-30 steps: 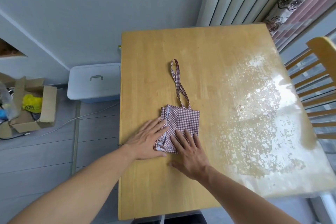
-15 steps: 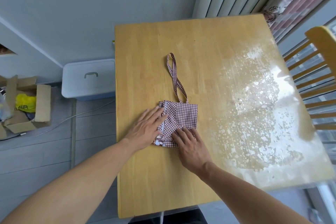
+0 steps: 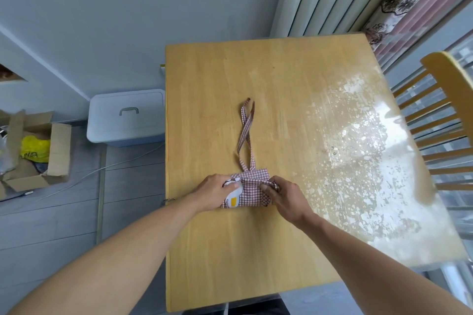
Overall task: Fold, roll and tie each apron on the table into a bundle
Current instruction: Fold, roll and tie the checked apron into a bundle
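Note:
A red-and-white checked apron [image 3: 252, 192] lies folded small on the wooden table [image 3: 276, 79], partly rolled, with a white and yellow patch showing on its left side. Its two straps [image 3: 246, 133] cross and stretch away from me across the tabletop. My left hand [image 3: 215, 192] grips the left end of the roll, fingers curled over it. My right hand [image 3: 286, 195] grips the right end, thumb and fingers pinching the folded cloth.
A wooden chair [image 3: 440, 120] stands at the table's right side. On the floor to the left sit a pale blue lidded storage box [image 3: 125, 116] and an open cardboard box [image 3: 33, 151] with a yellow bag. Curtains [image 3: 399, 5] hang behind the table.
Both hands went from lying flat on the folded apron to gripping its ends. The near edge of the apron has been turned up and rolled away from me.

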Demonstrator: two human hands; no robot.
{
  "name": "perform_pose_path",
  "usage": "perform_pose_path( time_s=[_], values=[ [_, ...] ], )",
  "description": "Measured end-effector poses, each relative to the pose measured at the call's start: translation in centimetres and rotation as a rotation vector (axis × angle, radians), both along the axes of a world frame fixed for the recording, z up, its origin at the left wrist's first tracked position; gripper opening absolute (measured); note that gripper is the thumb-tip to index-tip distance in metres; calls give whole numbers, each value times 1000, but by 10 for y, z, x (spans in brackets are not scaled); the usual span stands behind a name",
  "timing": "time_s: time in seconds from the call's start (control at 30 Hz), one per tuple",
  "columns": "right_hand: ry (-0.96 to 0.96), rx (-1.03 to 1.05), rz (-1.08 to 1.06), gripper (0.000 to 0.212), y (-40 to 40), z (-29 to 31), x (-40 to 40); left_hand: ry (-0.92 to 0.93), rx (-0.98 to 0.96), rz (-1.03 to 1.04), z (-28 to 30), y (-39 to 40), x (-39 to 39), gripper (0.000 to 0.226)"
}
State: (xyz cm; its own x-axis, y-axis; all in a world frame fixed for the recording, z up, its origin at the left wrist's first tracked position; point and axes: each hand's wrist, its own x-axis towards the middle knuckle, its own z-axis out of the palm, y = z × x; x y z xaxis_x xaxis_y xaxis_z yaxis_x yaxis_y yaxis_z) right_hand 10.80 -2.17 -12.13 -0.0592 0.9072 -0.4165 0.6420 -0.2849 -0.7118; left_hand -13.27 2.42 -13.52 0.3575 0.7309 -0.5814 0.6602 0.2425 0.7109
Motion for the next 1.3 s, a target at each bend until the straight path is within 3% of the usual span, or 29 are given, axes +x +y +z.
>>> perform_pose_path(
  time_s=[0.17, 0.33, 0.6, 0.83, 0.97, 1.07, 1.17, 1.3],
  values=[
    [59, -219, 15, 63, 0, -8, 3, 65, -21, 118, -23, -18, -8, 40],
    [-81, -184, -70, 28, 4, -13, -10, 86, 0, 231, -25, -18, -9, 38],
    [-122, -117, -184, 54, -10, -1, -30, 124, 9, 299, -25, -15, -7, 38],
    [108, -95, -420, 40, -17, -2, -32, 125, -8, 295, -19, -15, -7, 29],
    [-7, -238, -392, 27, -6, -8, -24, 169, 16, 263, -19, -11, -5, 31],
    [-146, -311, -387, 44, -6, -6, -27, 273, 132, 279, -13, -14, 0, 24],
    [-313, -311, -362, 56, -4, 0, -34, 415, 266, 204, -11, -15, 1, 34],
    [-262, -385, -357, 44, 3, -5, -36, 472, 333, 70, -12, -8, 1, 26]
  ],
)
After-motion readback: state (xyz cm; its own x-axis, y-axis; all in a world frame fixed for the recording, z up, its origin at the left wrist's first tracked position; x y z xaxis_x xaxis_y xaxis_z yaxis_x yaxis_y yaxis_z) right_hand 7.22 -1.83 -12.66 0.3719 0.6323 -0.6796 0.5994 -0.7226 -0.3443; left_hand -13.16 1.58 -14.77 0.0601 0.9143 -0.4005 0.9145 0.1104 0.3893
